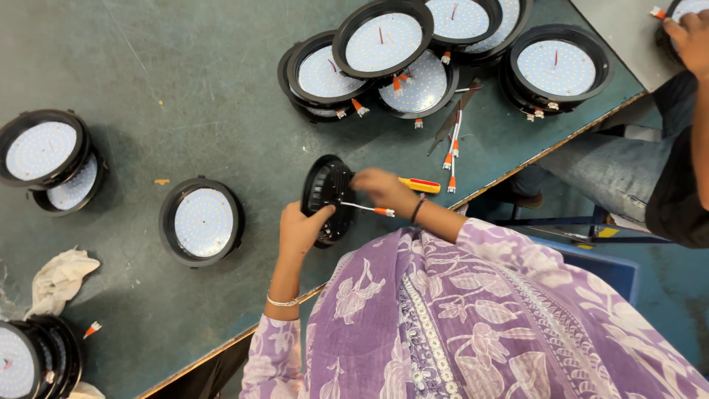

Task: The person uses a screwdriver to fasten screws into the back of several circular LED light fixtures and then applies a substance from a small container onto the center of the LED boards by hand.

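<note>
My left hand [299,227] grips the lower rim of a round black lamp housing [327,193], held tilted on its edge over the dark green table [185,89]. My right hand [382,190] holds a screwdriver with a yellow and red handle [419,185] against the housing's finned back. A white wire with an orange tip [367,209] trails from the housing under my right wrist. A finished round lamp with a white LED plate [201,222] lies flat just left of my left hand.
Several stacked round LED lamps [384,55] crowd the table's far side, with another lamp [556,68] at the right corner. More stacks sit at the left [46,159] and bottom left [29,358]. A white rag [59,277] and loose wires [452,148] lie about. Another person's hand [690,37] works at the top right.
</note>
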